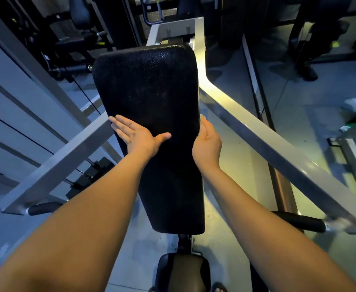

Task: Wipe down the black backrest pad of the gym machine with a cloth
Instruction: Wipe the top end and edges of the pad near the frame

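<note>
Work on the black backrest pad [147, 85], standing long and tilted between the grey frame bars [246, 123], above the small seat [183, 270]. Keep the left hand [137, 135] as it is now: flat, fingers straight, thumb out, pressing the pad's left edge about halfway up to steady it. Note the right hand [207, 142] set edge-on against the pad's right edge at the same height, palm turned inward, fingers loosely cupped; cannot tell whether holding anything. Look for the cloth there: no plain sight of it, only a fuzzy dark fringe [196, 131] just beside the right palm, possibly a dark cloth laid over the lower pad, possibly only the pad's own side. Judging by the glossy pebbled top against the duller lower half, treat the wipe as midway at most. Spread the cloth flat under the palm rather than bunching it, press evenly, and draw long overlapping strokes from the top edge downward. Wrap over both side edges and the rounded top corners, likely sweat traps. Avoid knocking knuckles on the grey frame bars, very near the pad's right edge. Finish at the bottom lip above the seat
</note>
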{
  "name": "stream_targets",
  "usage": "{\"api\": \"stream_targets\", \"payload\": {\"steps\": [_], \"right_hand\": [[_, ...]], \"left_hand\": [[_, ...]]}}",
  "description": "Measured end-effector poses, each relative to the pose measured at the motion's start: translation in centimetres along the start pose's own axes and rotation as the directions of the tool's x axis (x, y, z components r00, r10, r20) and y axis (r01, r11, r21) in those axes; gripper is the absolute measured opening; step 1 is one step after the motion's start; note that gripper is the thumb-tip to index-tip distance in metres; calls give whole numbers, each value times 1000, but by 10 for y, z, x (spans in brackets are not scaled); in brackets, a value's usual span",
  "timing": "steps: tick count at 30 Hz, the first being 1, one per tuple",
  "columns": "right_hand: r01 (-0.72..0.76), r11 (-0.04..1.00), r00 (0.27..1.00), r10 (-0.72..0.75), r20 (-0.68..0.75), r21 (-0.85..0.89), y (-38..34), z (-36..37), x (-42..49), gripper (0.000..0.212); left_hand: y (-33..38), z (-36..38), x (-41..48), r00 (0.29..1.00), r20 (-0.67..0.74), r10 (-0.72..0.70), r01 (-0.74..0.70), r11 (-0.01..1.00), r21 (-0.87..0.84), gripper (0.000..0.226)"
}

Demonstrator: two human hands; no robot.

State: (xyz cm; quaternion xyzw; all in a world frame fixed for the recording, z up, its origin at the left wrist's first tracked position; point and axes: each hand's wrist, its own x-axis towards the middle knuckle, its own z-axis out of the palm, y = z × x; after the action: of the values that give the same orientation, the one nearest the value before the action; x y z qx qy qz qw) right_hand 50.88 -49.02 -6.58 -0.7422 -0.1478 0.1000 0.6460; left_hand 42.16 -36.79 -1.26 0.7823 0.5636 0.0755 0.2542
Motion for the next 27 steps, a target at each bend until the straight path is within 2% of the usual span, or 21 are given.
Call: {"api": "stream_targets", "payload": {"steps": [2,4,7,9,12,14,16,18,24,27], "right_hand": [[103,995,993,-103,-61,4,-26,0,7,33],[361,932,926,-360,-117,-11,-59,-2,15,27],[678,717,700,-697,-155,-162,-98,-6,38,36],[782,538,567,-824,1,-316,-108,-7,51,41],[810,325,519,-785,338,-488,-106,-13,57,50],[821,249,506,-733,454,-513,-109,-23,64,60],[817,270,526,-711,466,-510,-117,-27,71,72],[805,303,539,-733,415,-510,-125,-27,79,68],[797,146,421,-830,365,-586,-139,3,85,48],[778,67,381,-841,384,-625,-121,15,77,54]], "left_hand": [[0,0,-1,1000,-4,-5,5,1000,-6,156],[0,-1,-1,1000,-10,-9,9,1000,-17,157],[0,-2,-1,1000,-9,-7,7,1000,-26,157],[-1,-2,0,1000,-9,-1,1,1000,-29,157],[-5,0,3,1000,-14,26,-27,1000,-14,158],[-8,1,5,999,-16,40,-40,999,-25,158],[-11,1,6,998,-13,55,-55,998,-39,159],[-12,2,6,997,-17,70,-71,997,-31,159],[-14,2,6,994,-39,98,-99,995,-7,157],[-14,4,7,994,-44,96,-96,995,-2,158]]}}
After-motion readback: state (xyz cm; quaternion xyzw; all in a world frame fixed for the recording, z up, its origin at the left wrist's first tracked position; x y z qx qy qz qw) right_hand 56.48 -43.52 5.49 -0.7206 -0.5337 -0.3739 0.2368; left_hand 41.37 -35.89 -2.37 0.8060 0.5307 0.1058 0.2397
